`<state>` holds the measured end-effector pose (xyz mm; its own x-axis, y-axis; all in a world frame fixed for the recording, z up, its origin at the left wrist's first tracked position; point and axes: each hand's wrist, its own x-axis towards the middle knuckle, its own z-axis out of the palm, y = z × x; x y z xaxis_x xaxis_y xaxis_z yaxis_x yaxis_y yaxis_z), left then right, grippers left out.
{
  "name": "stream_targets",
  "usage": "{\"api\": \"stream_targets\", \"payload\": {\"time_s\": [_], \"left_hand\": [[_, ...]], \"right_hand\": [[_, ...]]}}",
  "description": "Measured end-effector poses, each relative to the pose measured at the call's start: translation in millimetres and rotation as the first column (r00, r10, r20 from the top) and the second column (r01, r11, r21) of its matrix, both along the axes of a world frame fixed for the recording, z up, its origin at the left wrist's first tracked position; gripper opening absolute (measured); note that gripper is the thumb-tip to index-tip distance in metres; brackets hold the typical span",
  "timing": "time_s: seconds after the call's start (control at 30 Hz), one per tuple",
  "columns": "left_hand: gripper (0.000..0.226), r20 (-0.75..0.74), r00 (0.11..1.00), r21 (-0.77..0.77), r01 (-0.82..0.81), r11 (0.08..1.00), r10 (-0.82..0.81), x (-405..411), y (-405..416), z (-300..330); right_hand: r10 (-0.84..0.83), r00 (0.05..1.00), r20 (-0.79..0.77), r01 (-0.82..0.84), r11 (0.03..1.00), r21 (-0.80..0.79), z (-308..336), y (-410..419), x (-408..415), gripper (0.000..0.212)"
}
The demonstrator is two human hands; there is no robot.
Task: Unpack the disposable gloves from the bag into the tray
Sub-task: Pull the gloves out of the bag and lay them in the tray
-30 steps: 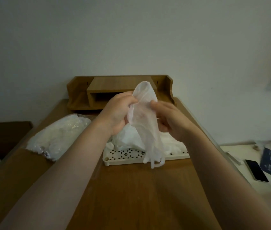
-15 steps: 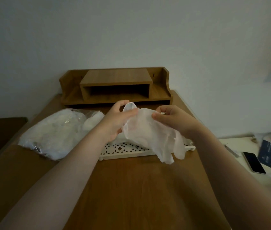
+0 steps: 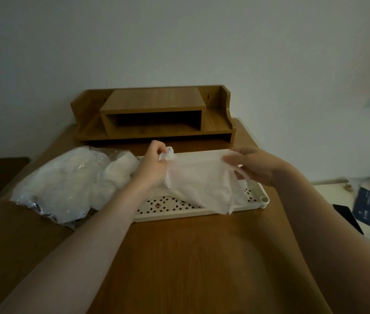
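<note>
Two hands of mine stretch one disposable glove (image 3: 202, 177) flat over the tray (image 3: 168, 215). My left hand (image 3: 151, 165) pinches the glove's bunched cuff end at about 10 o'clock of the tray, fingers (image 3: 156, 147) curled round it. My right hand (image 3: 255, 165) holds the other end at about 2 o'clock, fingers fairly straight with the film draped over them, thumb underneath. The glove's loose finger tips hang down over the tray's near edge toward 5 o'clock. More gloves lie in the tray under it. At 9 o'clock of the tray the clear bag (image 3: 66, 180) lies on the worktop (image 3: 190, 257), touching the tray's left end, full of white gloves.
</note>
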<state>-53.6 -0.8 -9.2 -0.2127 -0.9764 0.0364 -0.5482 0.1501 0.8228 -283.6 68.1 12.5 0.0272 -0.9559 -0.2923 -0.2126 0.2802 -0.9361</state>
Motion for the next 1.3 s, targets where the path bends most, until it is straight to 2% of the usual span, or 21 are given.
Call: {"api": "stream_targets", "payload": {"time_s": [0.03,0.1,0.17,0.2,0.3,0.37,0.47,0.57,0.63,0.73,0.83,0.9,0.93,1.0,1.07,1.17,1.23,1.3], "left_hand": [[0.025,-0.043,0.999,-0.012,0.029,1.0,-0.029,-1,1,1],[0.039,-0.119,0.991,0.013,0.066,0.998,-0.064,-4,2,3],[0.044,-0.121,0.991,0.07,0.057,0.996,-0.048,-5,2,3],[0.04,-0.099,0.994,0.099,0.052,0.994,-0.042,-5,1,3],[0.018,-0.071,0.995,0.183,0.078,0.98,-0.066,-2,2,2],[0.024,-0.038,0.994,0.198,0.106,0.974,-0.101,3,0,0],[0.036,0.136,0.977,0.193,0.139,0.971,-0.166,8,-6,0],[0.053,0.367,0.909,0.087,0.177,0.98,-0.196,10,-16,-4],[0.059,0.444,0.879,0.003,0.191,0.982,-0.172,10,-20,-8],[0.061,0.537,0.837,-0.109,0.195,0.975,-0.108,10,-19,-14],[0.056,0.644,0.765,-0.252,0.183,0.95,0.024,11,-13,-19],[0.054,0.673,0.728,-0.374,0.187,0.908,0.127,9,-6,-19],[0.051,0.657,0.739,-0.429,0.206,0.879,0.147,6,-3,-18],[0.046,0.602,0.794,-0.487,0.281,0.827,0.085,-5,3,-17],[0.045,0.563,0.822,-0.424,0.375,0.825,-0.084,-20,8,-18],[0.051,0.596,0.74,-0.146,0.48,0.865,-0.311,-31,4,-31],[0.061,0.667,0.67,-0.015,0.449,0.893,-0.326,-28,-4,-44],[0.066,0.703,0.65,-0.002,0.409,0.913,-0.289,-23,-11,-53]], "right_hand": [[-0.04,0.998,-0.04,0.039,0.999,-0.02,1,-2,2,0.025],[-0.133,0.962,-0.239,0.111,0.988,-0.103,4,-7,7,0.02],[-0.172,0.869,-0.464,0.09,0.977,-0.194,6,-15,10,0.021],[-0.156,0.833,-0.532,0.056,0.978,-0.198,6,-20,12,0.023],[-0.058,0.754,-0.654,-0.009,0.995,-0.099,-2,-36,15,0.033],[-0.042,0.72,-0.693,-0.016,0.997,-0.078,-12,-47,15,0.036],[-0.127,0.626,-0.769,-0.022,0.983,-0.18,-20,-56,13,0.031],[-0.215,0.547,-0.809,-0.014,0.964,-0.265,-20,-58,14,0.028],[-0.249,0.495,-0.832,0.01,0.96,-0.281,-22,-56,17,0.028],[-0.316,0.334,-0.888,-0.017,0.94,-0.34,-27,-47,26,0.042],[-0.324,0.274,-0.905,-0.106,0.925,-0.364,-29,-31,41,0.052],[-0.278,0.233,-0.932,-0.133,0.94,-0.313,-31,-23,46,0.047],[-0.252,0.209,-0.945,-0.122,0.952,-0.281,-33,-20,46,0.044],[-0.189,0.169,-0.967,-0.068,0.977,-0.202,-36,-18,45,0.043],[-0.126,0.152,-0.98,-0.008,0.992,-0.129,-39,-18,44,0.049],[-0.066,0.146,-0.987,0.031,0.998,-0.062,-42,-17,44,0.042],[-0.062,0.17,-0.983,0.031,0.998,-0.058,-39,-17,42,0.037],[-0.104,0.193,-0.976,0.052,0.994,-0.096,-34,-18,37,0.034]]}}
